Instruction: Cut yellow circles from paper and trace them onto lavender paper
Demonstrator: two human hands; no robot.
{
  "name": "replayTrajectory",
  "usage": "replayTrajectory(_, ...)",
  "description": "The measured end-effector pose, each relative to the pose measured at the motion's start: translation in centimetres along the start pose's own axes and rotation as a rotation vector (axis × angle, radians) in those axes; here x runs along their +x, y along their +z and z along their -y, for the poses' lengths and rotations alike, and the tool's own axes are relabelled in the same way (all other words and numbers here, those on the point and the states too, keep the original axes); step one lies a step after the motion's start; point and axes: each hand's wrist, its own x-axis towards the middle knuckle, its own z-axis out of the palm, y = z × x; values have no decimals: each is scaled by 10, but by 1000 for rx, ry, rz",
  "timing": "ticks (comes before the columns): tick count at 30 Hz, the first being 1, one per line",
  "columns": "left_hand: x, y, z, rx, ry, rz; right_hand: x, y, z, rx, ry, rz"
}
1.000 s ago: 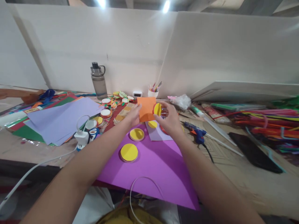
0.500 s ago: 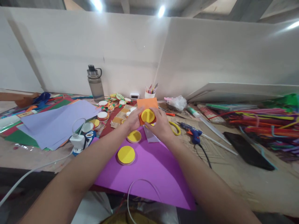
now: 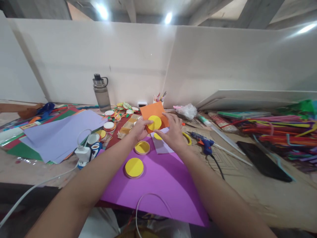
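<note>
My left hand (image 3: 140, 129) pinches a yellow disc (image 3: 155, 123) together with an orange paper sheet (image 3: 151, 109) behind it, its thumb on the disc's left edge. To the right of the disc, my right hand (image 3: 173, 130) is open with fingers apart. Below them a lilac paper (image 3: 162, 148) lies on a large purple sheet (image 3: 158, 178), partly under another yellow disc (image 3: 158, 136). Two more yellow-topped round pieces rest on the purple sheet, one upper (image 3: 142, 147) and one lower (image 3: 134, 167).
At left stand a water bottle (image 3: 101, 94), lilac sheets (image 3: 61, 132) and a white plug (image 3: 83, 152). Rightward lie a blue glue gun (image 3: 207, 145), yellow-handled scissors (image 3: 187, 138), a black phone-like slab (image 3: 264, 161) and colourful pipe cleaners (image 3: 287, 132).
My right hand has let go of the yellow disc and its fingers have spread. The disc and orange paper have shifted slightly left and tilted in my left hand.
</note>
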Motion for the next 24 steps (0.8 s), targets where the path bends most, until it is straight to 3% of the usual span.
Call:
replayTrajectory(13,0,3,6,-12,-24,32,-4,6,4,-88,-52,53)
replayTrajectory(20,-4,10,4,-92,-90,-45,3,-6,1,-61,88,-99)
replayTrajectory(24,-6,12,6,-52,-70,-75,3,-7,-2,-61,120,-108)
